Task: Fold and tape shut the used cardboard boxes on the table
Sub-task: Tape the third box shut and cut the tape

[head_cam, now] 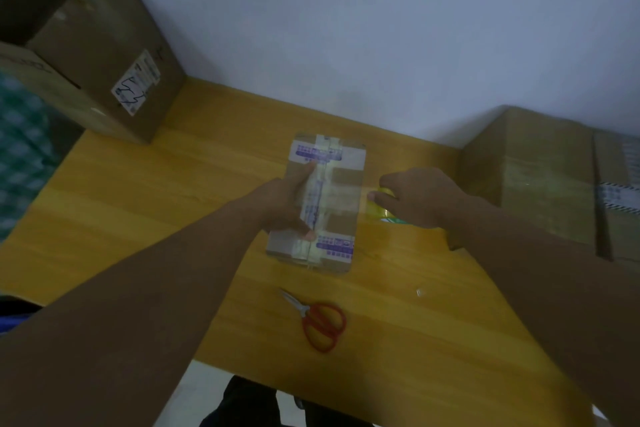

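Observation:
A small flat cardboard box [341,180] with purple-printed tape lies in the middle of the wooden table [138,204]. My left hand [287,201] holds its left side, index finger and thumb spread along the top seam. My right hand [415,196] grips a roll of clear tape [379,210] just right of the box. A clear strip of tape runs from the roll across the box's top. Most of the roll is hidden by the hand.
Red-handled scissors [318,321] lie shut on the table, nearer to me than the box. A large open cardboard box [104,55] stands at the back left. A large closed cardboard box [554,180] sits at the right edge. A wall rises behind the table.

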